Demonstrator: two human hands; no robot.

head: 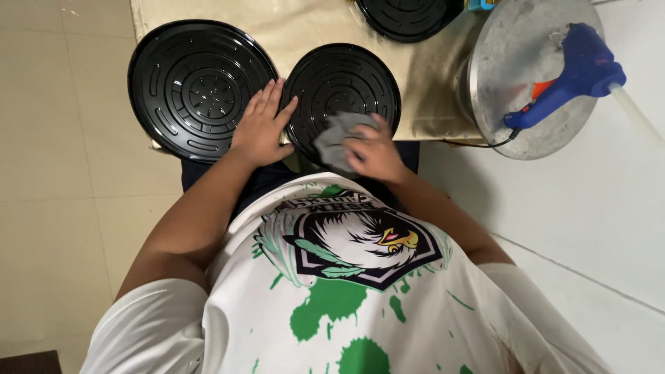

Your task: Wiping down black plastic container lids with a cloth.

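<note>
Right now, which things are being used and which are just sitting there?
In use:
- right hand pressing a grey cloth
- middle black disc under the cloth
- left hand resting where the middle disc meets the left black disc

Just sitting there:
- third black disc at the table's far edge
- blue glue gun on a round metal lid

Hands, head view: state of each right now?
Left hand: open, flat on the middle black disc's rim.
Right hand: closed on grey cloth.
</note>
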